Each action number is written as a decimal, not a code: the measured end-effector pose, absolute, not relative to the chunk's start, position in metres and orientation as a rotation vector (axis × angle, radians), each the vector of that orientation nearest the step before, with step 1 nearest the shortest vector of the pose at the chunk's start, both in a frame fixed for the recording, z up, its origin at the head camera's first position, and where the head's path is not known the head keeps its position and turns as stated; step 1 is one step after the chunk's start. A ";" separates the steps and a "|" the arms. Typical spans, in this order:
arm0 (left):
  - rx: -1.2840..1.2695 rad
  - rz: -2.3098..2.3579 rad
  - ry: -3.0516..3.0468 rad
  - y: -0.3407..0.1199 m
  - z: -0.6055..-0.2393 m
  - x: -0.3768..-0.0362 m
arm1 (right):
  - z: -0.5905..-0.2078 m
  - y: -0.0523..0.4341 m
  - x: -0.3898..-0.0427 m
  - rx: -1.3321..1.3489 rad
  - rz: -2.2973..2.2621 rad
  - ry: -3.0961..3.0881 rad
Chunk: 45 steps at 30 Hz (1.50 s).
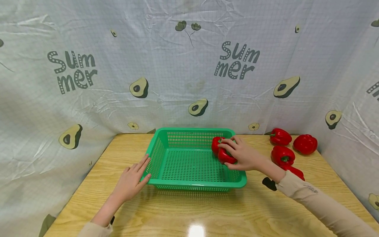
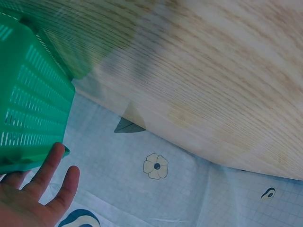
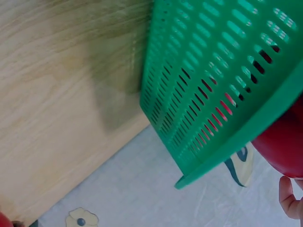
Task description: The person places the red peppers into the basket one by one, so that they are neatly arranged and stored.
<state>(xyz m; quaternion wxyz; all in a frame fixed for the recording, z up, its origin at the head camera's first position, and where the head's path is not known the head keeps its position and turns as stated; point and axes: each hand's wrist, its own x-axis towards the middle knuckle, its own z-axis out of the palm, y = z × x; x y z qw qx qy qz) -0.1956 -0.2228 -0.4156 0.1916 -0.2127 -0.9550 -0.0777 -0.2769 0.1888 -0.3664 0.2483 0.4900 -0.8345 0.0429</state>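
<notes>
A green plastic basket [image 1: 195,183] with slotted sides sits in the middle of the table. My left hand [image 1: 130,182] rests on its left rim with fingers extended; the left wrist view shows those fingers [image 2: 51,165] against the basket's edge. Over the right end of the basket, my right hand [image 1: 243,155] grips a red bell pepper [image 1: 225,157] from above, its fingers curled round it. Just behind is another red bell pepper [image 1: 215,144], inside the basket's back right part and partly covered by the hand. In the right wrist view the held pepper [image 3: 284,142] shows beyond the rim.
Several more red bell peppers [image 1: 283,156] lie on the wooden table [image 1: 195,210] to the right, one partly behind my right forearm. A printed cloth [image 1: 165,59] hangs behind the table and along both sides.
</notes>
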 end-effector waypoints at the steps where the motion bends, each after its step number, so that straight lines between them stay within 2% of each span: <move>1: -0.596 -0.220 -2.682 -0.223 -0.416 -0.196 | -0.368 0.188 -0.277 1.338 0.101 -2.278; 19: -0.591 -0.230 -2.680 -0.223 -0.417 -0.196 | -0.383 0.182 -0.289 1.383 0.013 -2.454; 45: -0.594 -0.237 -2.679 -0.224 -0.417 -0.195 | -0.383 0.167 -0.295 1.421 0.008 -2.747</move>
